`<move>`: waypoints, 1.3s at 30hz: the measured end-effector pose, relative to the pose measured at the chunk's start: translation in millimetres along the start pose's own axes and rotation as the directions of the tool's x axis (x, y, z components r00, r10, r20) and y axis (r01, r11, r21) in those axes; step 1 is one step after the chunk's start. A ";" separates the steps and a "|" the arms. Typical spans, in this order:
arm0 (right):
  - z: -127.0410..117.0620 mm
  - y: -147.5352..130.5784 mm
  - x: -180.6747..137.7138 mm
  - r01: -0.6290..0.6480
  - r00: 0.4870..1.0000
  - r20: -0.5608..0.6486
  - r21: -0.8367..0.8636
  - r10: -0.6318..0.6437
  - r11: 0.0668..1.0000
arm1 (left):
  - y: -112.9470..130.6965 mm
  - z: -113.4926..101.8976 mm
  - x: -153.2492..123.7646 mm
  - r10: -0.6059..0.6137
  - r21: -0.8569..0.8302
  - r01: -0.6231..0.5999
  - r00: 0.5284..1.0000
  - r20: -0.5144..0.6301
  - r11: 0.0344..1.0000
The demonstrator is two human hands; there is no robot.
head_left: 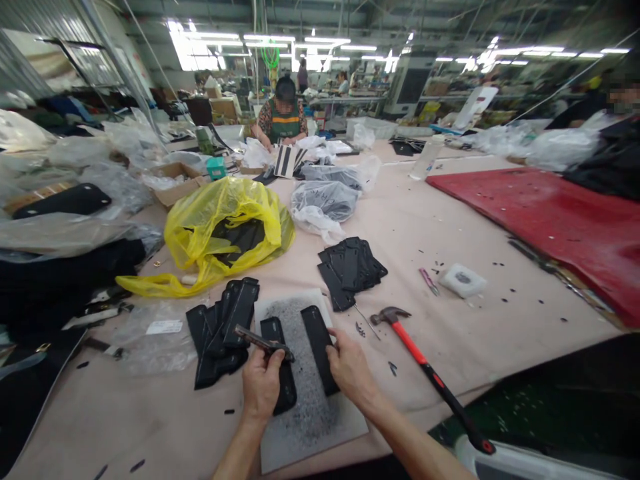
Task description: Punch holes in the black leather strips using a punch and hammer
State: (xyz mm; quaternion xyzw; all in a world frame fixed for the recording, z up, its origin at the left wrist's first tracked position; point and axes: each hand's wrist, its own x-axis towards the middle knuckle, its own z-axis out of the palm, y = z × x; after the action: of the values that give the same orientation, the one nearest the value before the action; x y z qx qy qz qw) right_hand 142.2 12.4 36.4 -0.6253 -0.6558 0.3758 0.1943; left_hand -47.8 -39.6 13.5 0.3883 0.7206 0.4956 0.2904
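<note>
My left hand [261, 385] is closed around a thin dark metal punch tool [264, 343] that points up and left over a black leather strip [280, 373]. My right hand [350, 368] pinches the edge of a second black strip [318, 347]. Both strips lie on a white cutting board [310, 413], speckled with dark marks. A pile of similar black pieces [220, 330] sits just left of the board, and another pile [353, 267] lies behind it to the right.
A red-handled hammer [425, 367] lies right of the board. A yellow plastic bag [225, 230] with dark pieces sits behind. A red sheet [550, 227] covers the right side of the table. A person in a green apron [284, 120] works at the far end.
</note>
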 end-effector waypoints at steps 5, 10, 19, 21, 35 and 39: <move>-4.8 -5.8 -5.2 0.025 0.992 0.125 -0.237 0.005 0.971 | 17.4 -0.9 10.7 -0.019 0.041 0.018 1.000 0.019 0.999; -11.0 -3.4 -7.7 0.125 0.969 0.239 -0.295 -0.054 0.947 | 40.9 16.2 27.2 0.083 0.080 -0.086 0.996 0.042 0.993; -15.0 -8.4 -4.1 0.221 0.942 0.317 -0.344 -0.108 0.913 | 36.5 55.7 49.3 0.191 0.084 -0.211 0.961 0.198 0.974; -15.6 -9.6 -3.2 0.242 0.932 0.344 -0.355 -0.115 0.903 | 32.3 56.1 50.2 0.200 0.076 -0.221 0.956 0.213 0.972; -20.0 -7.6 0.7 0.270 0.917 0.374 -0.323 -0.139 0.907 | 30.5 57.9 49.3 0.269 0.098 -0.299 0.933 0.241 0.949; -18.8 -5.7 1.2 0.264 0.917 0.374 -0.307 -0.139 0.914 | 32.1 60.2 47.4 0.291 0.138 -0.333 0.922 0.254 0.933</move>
State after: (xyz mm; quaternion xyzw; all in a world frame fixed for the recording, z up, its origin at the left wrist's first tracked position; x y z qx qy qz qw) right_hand 151.8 18.7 52.4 -0.5023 -0.7977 0.3338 0.0001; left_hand -15.8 36.6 21.6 0.5774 0.6524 0.4208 0.2527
